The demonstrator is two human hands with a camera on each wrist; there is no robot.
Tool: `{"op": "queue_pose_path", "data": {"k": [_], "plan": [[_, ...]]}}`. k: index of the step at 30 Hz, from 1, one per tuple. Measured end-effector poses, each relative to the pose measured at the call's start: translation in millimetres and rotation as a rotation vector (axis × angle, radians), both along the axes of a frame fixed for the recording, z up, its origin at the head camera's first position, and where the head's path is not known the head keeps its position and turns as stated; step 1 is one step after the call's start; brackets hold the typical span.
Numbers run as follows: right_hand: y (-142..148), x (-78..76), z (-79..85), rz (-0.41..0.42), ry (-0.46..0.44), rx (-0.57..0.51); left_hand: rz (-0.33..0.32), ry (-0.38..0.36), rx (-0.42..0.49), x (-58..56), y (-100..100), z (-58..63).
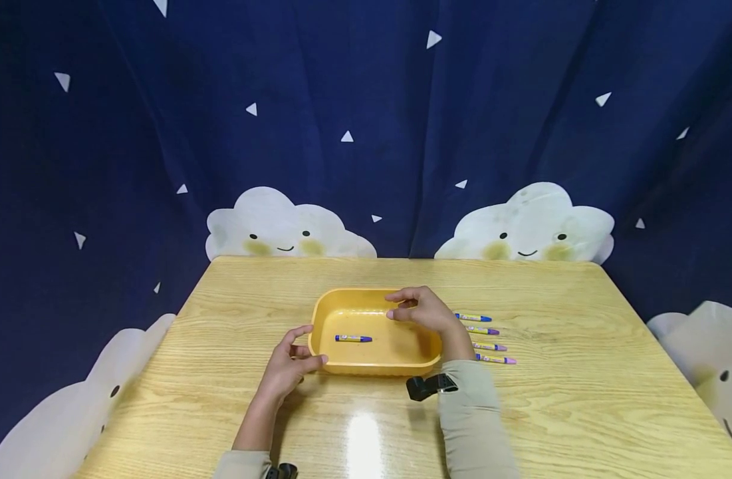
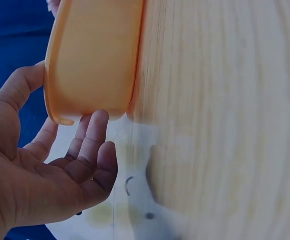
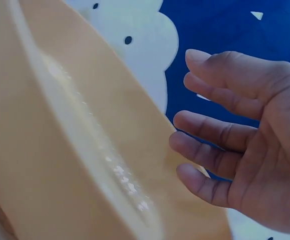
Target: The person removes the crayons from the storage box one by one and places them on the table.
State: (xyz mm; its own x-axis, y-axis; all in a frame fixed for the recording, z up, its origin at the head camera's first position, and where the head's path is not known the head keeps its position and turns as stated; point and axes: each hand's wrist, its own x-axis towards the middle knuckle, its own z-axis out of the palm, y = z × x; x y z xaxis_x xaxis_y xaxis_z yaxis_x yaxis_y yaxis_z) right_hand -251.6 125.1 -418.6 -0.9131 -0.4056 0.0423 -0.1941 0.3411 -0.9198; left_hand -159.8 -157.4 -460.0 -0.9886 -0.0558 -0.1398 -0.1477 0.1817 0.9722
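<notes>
A yellow plastic tray [image 1: 377, 368] lies on the table, with one blue crayon [image 1: 353, 338] inside on its floor. My left hand [image 1: 286, 362] holds the tray's near left corner; in the left wrist view, the thumb and fingers touch its rim and outer wall. Over the tray's right part hovers my right hand [image 1: 422, 311], fingers loosely bent and apart. Nothing is between those fingers in the right wrist view. Beyond the right wrist lie several crayons in a column, among them a blue one [image 1: 476, 318], a purple one [image 1: 484, 330] and a pink one [image 1: 498, 359], partly hidden by the forearm.
The light wooden table [image 1: 581, 399] extends to both sides of the tray. Behind it hangs a dark blue curtain [image 1: 318, 80] with white triangles and smiling clouds. A black wrist camera [image 1: 431, 386] sits on the right sleeve.
</notes>
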Motion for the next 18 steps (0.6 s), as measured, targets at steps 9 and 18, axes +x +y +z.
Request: {"op": "queue_pose_path", "data": {"k": [9, 18], "plan": [[-23, 0.3, -9.4, 0.01, -0.036, 0.04, -0.003, -0.003, 0.015, 0.8, 1, 0.8], [-48, -4.1, -27.0, 0.045, -0.087, 0.006, 0.003, 0.003, 0.004, 0.7, 1, 0.8]]}}
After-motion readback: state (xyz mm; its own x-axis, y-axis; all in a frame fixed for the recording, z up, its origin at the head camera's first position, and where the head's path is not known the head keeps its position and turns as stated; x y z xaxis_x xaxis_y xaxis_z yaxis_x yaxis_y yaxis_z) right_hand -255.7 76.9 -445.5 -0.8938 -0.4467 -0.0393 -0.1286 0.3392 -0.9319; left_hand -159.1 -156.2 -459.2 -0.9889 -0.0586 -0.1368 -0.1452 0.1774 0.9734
